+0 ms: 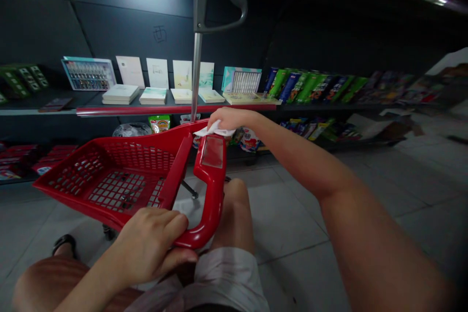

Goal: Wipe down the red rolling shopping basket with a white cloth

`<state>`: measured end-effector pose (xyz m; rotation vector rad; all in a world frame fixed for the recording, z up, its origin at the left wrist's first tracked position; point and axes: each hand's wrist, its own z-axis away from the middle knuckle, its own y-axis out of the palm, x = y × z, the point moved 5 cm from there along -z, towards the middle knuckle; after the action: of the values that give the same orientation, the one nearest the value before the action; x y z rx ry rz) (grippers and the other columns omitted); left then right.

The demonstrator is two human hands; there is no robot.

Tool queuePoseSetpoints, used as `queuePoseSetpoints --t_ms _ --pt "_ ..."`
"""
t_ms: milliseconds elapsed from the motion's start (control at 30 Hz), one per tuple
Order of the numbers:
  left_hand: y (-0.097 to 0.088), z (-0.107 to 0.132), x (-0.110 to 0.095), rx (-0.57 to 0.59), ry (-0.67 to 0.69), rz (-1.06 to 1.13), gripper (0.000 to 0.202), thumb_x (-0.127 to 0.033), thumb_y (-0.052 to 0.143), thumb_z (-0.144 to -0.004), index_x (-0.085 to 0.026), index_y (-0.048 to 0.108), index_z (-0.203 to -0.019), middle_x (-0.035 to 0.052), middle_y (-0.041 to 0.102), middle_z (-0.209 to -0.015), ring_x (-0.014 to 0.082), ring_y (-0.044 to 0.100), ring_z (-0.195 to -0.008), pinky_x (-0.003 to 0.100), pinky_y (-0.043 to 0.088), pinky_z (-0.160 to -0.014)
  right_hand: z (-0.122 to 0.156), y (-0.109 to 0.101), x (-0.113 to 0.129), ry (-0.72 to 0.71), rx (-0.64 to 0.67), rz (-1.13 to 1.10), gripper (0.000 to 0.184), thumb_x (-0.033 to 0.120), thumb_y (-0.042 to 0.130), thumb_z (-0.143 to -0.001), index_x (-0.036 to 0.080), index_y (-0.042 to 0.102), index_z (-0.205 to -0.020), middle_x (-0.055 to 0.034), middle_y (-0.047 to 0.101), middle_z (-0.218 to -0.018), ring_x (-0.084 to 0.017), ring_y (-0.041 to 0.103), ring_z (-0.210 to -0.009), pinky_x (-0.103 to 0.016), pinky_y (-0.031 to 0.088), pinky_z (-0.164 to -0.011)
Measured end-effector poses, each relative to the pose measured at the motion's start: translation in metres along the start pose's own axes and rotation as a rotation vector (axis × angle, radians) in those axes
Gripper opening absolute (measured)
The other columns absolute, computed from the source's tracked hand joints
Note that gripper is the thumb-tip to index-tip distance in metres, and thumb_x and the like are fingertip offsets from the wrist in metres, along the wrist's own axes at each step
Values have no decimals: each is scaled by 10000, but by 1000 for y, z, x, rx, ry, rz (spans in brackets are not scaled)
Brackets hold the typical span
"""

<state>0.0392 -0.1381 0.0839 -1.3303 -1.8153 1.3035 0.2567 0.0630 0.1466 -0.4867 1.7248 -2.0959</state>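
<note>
red plastic cart (pixel 135 153) stands on the tile floor (pixel 292 214) before a shelf (pixel 175 109) of books (pixel 120 94), a metal pole (pixel 196 68) rising from it. the left hand (pixel 146 243) wraps the cart's handle (pixel 211 214), fingers curled tight around it. the right hand (pixel 230 119), fingers together, presses a white tissue (pixel 214 130) against the cart's far rim.

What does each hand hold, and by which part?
The left hand grips the red plastic shopping basket's curved handle; the right hand holds a white tissue against its far rim.
</note>
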Motion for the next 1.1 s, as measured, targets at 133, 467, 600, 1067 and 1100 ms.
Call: queuePoseSetpoints --t_ms 133,467,600,1067,1100 --pt "-13 13 13 0 -50 83 505 -643 322 -901 -188 535 -950 19 653 -715 165 618 -597 268 447 -556 49 11 35 -179 -325 -272 536 -1 436 -695 165 677 -1144 -61 685 -1113 -164 608 -931 -298 428 -854" --pt "-25 -58 34 130 -390 -54 935 -652 483 -824 -107 155 -1509 212 216 -1565 352 234 -1432 510 301 -1122 49 70 6 40 -944 -456 537 19 410 -720 123 641 -1193 -129 580 -1288 -222 500 -1180 -387 356 -1044" --pt "-9 -80 42 227 -417 -41 864 -545 478 -854 -44 185 -1495 240 165 -1569 350 201 -1442 497 286 -1135 44 110 37 200 -1205 -760 599 38 340 -743 148 566 -1287 -119 535 -1324 -199 465 -1251 -353 351 -1077" --pt "-19 -63 61 273 -418 -68 735 -529 424 -898 -167 227 -1506 151 227 -1571 338 280 -1416 510 280 -1142 -13 104 -12 271 -1205 -664 616 32 351 -734 133 545 -1311 -123 510 -1361 -203 432 -1277 -335 315 -1084" --pt "-18 -64 63 269 -422 -71 735 -531 424 -897 -167 232 -1505 148 232 -1569 336 283 -1415 507 281 -1143 -20 100 -21 279 -1181 -702 637 23 345 -720 109 521 -1326 -131 503 -1368 -189 434 -1281 -310 321 -1081"
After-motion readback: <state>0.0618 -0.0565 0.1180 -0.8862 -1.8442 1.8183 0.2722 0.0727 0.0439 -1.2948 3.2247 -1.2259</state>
